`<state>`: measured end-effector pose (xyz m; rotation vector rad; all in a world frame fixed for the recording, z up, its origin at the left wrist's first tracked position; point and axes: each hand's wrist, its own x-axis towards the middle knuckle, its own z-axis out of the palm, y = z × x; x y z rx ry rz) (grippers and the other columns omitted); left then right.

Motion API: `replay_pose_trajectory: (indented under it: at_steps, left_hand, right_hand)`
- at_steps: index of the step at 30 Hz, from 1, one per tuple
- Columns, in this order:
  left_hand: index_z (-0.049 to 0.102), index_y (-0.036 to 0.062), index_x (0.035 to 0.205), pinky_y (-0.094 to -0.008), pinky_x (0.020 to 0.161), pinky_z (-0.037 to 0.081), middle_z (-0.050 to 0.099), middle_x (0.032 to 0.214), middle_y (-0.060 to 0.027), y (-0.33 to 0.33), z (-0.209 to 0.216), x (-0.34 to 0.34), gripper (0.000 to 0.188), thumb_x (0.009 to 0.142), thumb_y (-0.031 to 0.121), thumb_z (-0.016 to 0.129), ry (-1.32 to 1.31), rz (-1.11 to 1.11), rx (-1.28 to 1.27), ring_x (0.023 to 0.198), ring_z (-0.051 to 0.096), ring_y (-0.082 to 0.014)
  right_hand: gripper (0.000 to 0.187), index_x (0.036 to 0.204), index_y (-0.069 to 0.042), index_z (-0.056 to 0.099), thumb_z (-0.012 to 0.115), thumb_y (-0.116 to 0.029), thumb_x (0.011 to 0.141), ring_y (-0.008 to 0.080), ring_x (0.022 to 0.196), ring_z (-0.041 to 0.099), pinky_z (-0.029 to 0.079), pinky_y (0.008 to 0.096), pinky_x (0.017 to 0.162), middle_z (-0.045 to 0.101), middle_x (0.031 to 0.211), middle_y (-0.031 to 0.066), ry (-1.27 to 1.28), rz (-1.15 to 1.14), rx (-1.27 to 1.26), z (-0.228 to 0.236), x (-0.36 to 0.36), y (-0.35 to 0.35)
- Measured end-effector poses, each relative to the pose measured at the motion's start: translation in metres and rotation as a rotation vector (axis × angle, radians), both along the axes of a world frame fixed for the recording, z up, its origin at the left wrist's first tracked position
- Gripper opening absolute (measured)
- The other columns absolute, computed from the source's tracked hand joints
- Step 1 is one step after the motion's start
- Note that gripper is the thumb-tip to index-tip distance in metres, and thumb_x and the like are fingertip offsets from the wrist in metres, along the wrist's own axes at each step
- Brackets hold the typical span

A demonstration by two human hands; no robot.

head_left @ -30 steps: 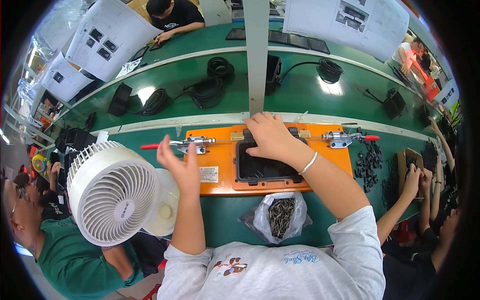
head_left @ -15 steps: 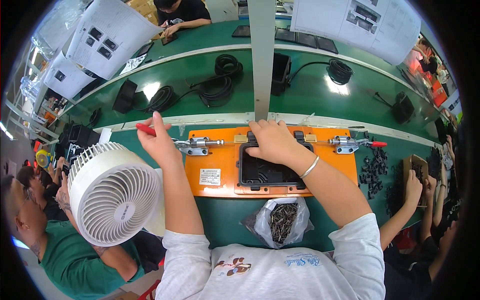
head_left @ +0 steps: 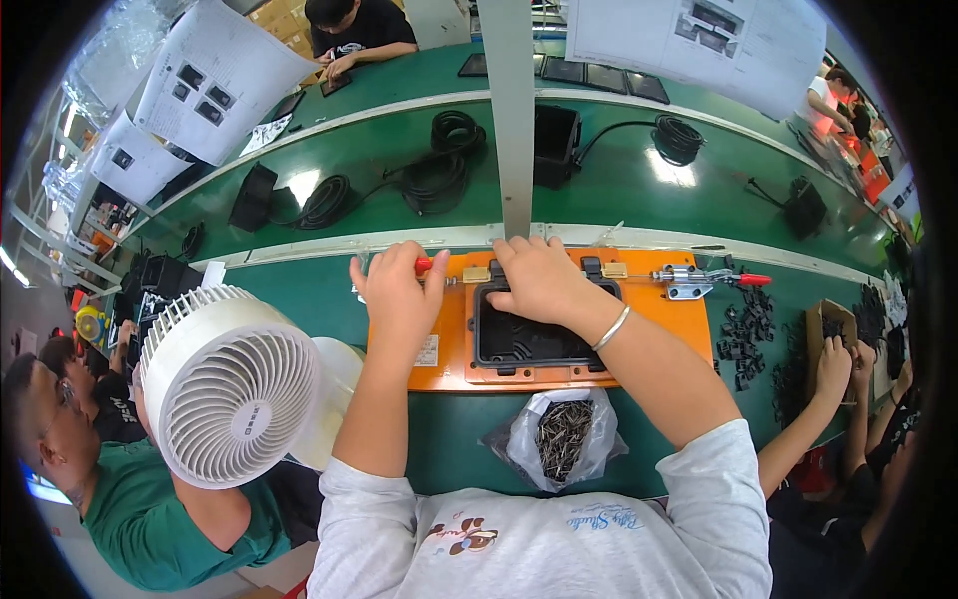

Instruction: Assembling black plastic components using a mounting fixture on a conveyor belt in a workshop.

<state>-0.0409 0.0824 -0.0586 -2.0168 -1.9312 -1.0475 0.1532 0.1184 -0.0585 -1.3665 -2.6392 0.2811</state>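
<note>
An orange fixture plate (head_left: 659,344) lies on the green bench before me, holding an open black plastic housing (head_left: 529,344). My right hand (head_left: 539,280) rests over the housing's far edge, fingers hooked over the rim and thumb inside. My left hand (head_left: 404,290) is closed round the red handle (head_left: 424,265) of the left toggle clamp, whose body is mostly hidden behind the hand. The right toggle clamp (head_left: 687,283) has its red handle pointing outward, untouched.
A white fan (head_left: 235,399) stands close to my left forearm. Nearer me is a plastic bag of screws (head_left: 564,439). Small black parts (head_left: 740,339) lie right of the plate, beside a cardboard box (head_left: 830,324). Coiled black cables (head_left: 434,175) sit beyond the ledge. Co-workers sit on both sides.
My left hand has swung the left clamp's red handle inward, from the far left toward the housing. The right hand stays on the housing.
</note>
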Motion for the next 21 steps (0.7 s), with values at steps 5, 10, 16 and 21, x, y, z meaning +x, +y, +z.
replay_pose_trajectory:
  at_steps: [5,10,16,21]
  left_hand:
    - [0.059,0.0028,0.107,-0.0444,0.098,0.042,0.047,0.122,-0.0173,-0.005,-0.001,0.018,0.036,0.076,0.008,0.077,-0.143,0.053,0.334,0.109,0.054,-0.035]
    - [0.052,0.0007,0.123,-0.0453,0.103,0.039,0.049,0.126,-0.0213,-0.007,0.014,0.07,0.056,0.076,0.018,0.078,-0.003,-0.585,0.135,0.128,0.042,-0.0404]
    - [0.044,-0.0032,0.132,-0.0459,0.103,0.036,0.05,0.128,-0.0226,0.025,-0.007,0.119,0.075,0.078,0.039,0.075,0.254,-0.605,-0.266,0.123,0.046,-0.0374]
    - [0.049,-0.0038,0.127,-0.0428,0.093,0.04,0.058,0.111,-0.0153,0.026,-0.019,0.122,0.072,0.078,0.043,0.073,0.312,-0.653,-0.201,0.106,0.054,-0.0301]
  right_hand:
    - [0.07,0.13,0.002,0.049,0.074,-0.036,0.076,0.0345,0.117,0.053,0.038,0.0449,0.1,0.056,0.124,0.0197,0.268,0.02,0.164,0.01,0.031,-0.002]
    - [0.055,0.123,0.001,0.056,0.076,-0.026,0.08,0.0283,0.116,0.054,0.042,0.0386,0.1,0.057,0.123,0.0164,0.878,-0.628,0.451,0.023,0.144,-0.018]
    - [0.049,0.107,0.003,0.056,0.07,-0.038,0.085,0.0266,0.116,0.052,0.042,0.0432,0.097,0.049,0.131,0.0212,1.746,-1.379,-0.011,-0.031,0.264,-0.033]
    - [0.033,0.091,-0.003,0.06,0.064,-0.036,0.09,0.0219,0.103,0.061,0.046,0.0404,0.087,0.064,0.095,0.0109,2.38,-0.935,-0.075,-0.024,0.273,-0.005]
